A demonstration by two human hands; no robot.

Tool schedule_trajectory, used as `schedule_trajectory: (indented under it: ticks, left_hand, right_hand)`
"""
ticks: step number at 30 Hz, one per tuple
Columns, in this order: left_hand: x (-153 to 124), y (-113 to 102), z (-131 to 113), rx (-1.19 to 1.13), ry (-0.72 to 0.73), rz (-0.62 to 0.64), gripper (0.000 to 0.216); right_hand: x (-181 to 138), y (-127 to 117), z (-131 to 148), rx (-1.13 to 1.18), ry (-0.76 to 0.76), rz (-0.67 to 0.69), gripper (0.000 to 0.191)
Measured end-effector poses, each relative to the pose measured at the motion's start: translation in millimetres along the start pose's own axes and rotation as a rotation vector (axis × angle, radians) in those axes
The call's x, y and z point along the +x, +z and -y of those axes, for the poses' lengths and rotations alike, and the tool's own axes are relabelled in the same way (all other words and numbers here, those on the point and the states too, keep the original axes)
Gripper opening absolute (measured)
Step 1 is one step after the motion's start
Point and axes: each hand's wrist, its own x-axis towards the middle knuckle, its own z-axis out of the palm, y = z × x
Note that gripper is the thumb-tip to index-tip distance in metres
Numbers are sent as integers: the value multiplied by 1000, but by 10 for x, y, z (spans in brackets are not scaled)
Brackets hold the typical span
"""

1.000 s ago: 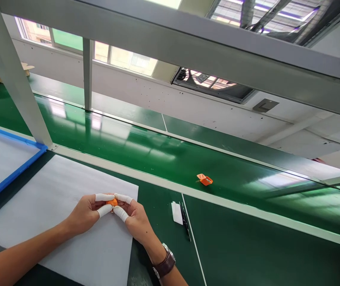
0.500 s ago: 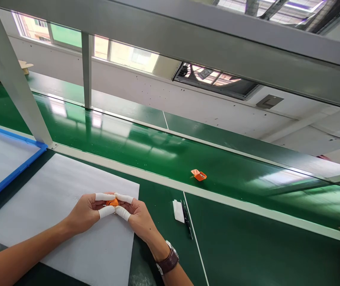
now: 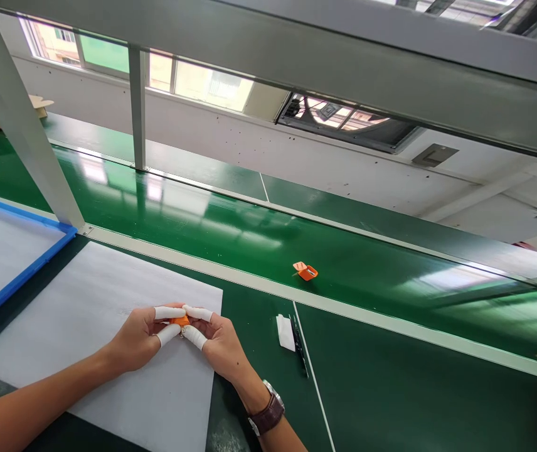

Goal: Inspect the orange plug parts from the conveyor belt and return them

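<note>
A small orange plastic piece (image 3: 180, 321) is held between the fingertips of both hands, just above a white sheet (image 3: 155, 392). My left hand (image 3: 137, 339) pinches it from the left with thumb and forefinger. My right hand (image 3: 219, 342) closes on its right side, thumb below and forefinger above. White finger covers wrap these thumbs and forefingers. Much of the piece is hidden by the fingers, so its exact kind does not show. A watch with a brown strap circles my right wrist.
Beyond the pale rail (image 3: 244, 285), a small orange case (image 3: 306, 271) with its lid up sits on the green belt (image 3: 231, 245). Right of the sheet lie a white packet (image 3: 285, 333) and a thin black tool (image 3: 299, 345). At left is a blue-edged white board (image 3: 14, 276).
The orange case on the belt has shifted left. Both hands keep hold of the orange piece, which appears slightly turned between the fingertips. The whole view has tilted a little.
</note>
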Motion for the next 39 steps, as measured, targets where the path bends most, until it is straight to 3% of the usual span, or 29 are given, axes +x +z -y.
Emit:
schedule_trajectory:
  ticks: [4, 14, 16, 19, 23, 28, 35, 39]
  left_hand:
    - [12, 21, -6, 44, 13, -15, 37]
    - [87, -69, 2, -41, -23, 19, 33]
    - [99, -92, -35, -45, -31, 38, 34]
    - [96, -97, -75, -49, -55, 28, 40]
    - [75, -79, -55, -59, -19, 49, 46]
    - [60, -71, -35, -28, 37, 100, 42]
    - [69, -78, -29, -10, 17, 75, 36]
    - [68, -77, -62, 25, 41, 121, 36]
  right_hand:
    - [1, 15, -33, 4, -23, -25, 33]
    - [-35, -37, 50, -98, -34, 65, 37]
    - [-28, -51, 17, -221, -105, -3, 33]
    - [-10, -90, -44, -479, -339, -126, 29]
    - [-14, -130, -38, -661, -562, -4, 43]
    - [-46, -111, 36, -797, -562, 128, 56]
    - [-19, -152, -48, -775, -624, 8, 55]
    - [-22, -146, -52, -719, -636, 41, 51]
